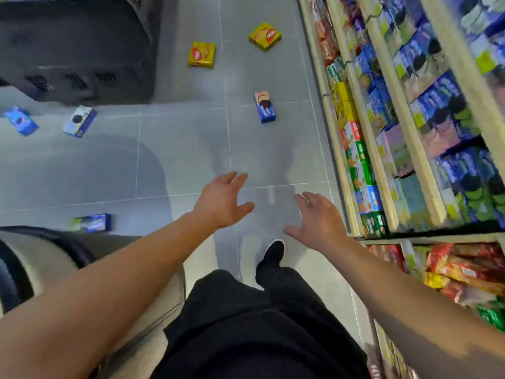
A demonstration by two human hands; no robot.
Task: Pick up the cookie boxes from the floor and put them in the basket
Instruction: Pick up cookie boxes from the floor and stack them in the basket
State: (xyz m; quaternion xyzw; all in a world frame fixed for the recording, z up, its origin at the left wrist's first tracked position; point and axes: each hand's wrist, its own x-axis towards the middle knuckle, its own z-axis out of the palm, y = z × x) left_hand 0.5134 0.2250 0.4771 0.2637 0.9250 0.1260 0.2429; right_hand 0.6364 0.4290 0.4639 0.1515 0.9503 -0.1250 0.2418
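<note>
Grey tiled floor (177, 165) beside shelves (382, 160)

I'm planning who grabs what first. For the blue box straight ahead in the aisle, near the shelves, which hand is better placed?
Probably the right hand: it is open, empty and on the shelf side, roughly in line with the blue box. The left hand is also open and empty, only slightly further left, so the edge is small.
</note>
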